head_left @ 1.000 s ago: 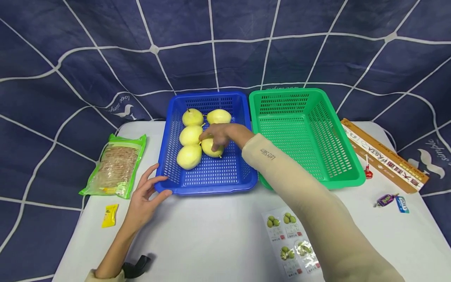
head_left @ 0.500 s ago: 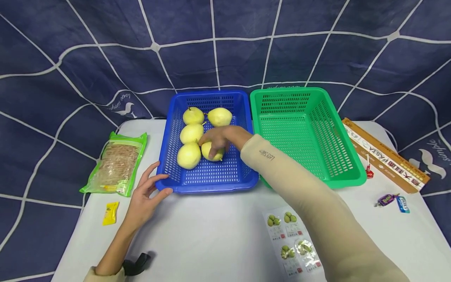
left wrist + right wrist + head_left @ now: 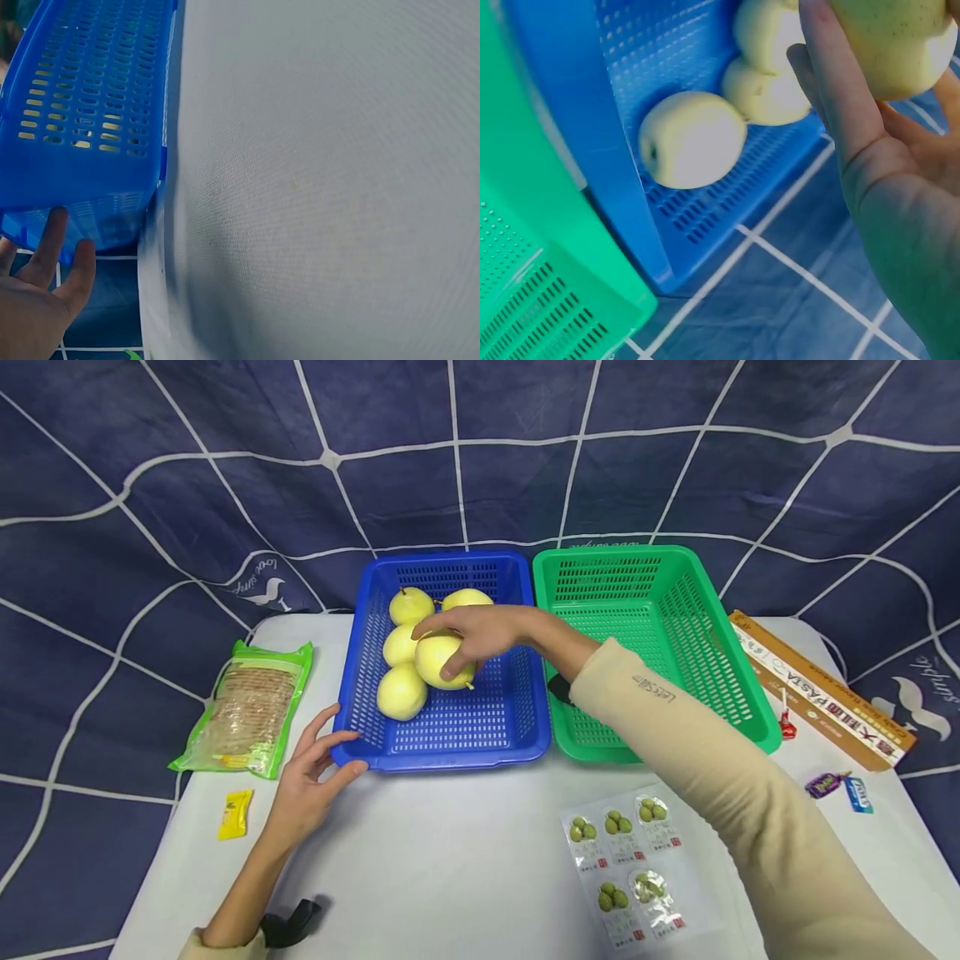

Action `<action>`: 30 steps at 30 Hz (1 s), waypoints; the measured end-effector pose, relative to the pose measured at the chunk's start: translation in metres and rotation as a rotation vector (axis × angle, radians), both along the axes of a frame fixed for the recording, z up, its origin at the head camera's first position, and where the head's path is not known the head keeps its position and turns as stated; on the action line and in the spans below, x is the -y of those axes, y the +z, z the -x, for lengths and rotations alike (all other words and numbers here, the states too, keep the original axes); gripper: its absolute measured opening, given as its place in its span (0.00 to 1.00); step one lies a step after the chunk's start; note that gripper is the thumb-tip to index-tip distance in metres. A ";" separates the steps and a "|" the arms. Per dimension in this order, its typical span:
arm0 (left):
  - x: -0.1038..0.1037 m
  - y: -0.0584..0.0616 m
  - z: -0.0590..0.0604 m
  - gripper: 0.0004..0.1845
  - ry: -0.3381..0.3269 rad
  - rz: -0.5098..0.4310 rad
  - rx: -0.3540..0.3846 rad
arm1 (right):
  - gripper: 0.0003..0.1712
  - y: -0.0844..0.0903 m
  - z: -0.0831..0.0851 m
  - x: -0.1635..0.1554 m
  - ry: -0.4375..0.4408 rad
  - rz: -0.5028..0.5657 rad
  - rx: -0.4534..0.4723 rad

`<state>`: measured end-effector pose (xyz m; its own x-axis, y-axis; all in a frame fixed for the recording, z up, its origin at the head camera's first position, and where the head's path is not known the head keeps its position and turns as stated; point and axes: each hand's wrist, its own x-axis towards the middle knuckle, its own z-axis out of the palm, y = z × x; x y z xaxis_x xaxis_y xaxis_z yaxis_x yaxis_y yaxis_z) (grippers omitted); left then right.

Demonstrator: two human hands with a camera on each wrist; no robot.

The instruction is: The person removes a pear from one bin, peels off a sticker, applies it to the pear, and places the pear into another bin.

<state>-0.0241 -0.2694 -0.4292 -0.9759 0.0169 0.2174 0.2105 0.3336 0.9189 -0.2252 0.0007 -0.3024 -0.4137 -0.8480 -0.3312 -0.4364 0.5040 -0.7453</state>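
Fingers (image 3: 450, 670) of right hand (image 3: 480, 635) curled round pear (image 3: 438, 660) above blue basket (image 3: 450, 743).

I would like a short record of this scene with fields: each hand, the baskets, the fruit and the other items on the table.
right hand: grips one yellow pear, lifted above the blue basket
left hand: fingers touch the blue basket's front left corner
pears in the blue basket: four
green basket: right of the blue one, nothing in it
other items: cracker pack, yellow sachet, olive packets, pasta box, candies
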 end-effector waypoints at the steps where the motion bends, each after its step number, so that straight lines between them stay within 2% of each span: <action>1: 0.000 0.000 0.000 0.19 0.000 -0.002 -0.001 | 0.40 0.002 -0.004 -0.005 0.006 0.033 -0.027; 6: -0.001 0.000 -0.001 0.19 0.000 -0.017 -0.009 | 0.39 0.006 -0.030 -0.033 0.016 0.154 -0.119; 14: -0.003 0.000 -0.001 0.19 0.003 -0.026 -0.015 | 0.36 -0.001 -0.076 -0.075 0.017 0.273 -0.064; 25: -0.003 -0.001 -0.003 0.19 0.027 -0.008 0.011 | 0.39 -0.025 -0.136 -0.100 0.006 0.315 -0.051; 30: -0.004 -0.001 -0.002 0.19 0.026 -0.009 0.007 | 0.41 -0.044 -0.158 -0.103 0.057 0.330 -0.063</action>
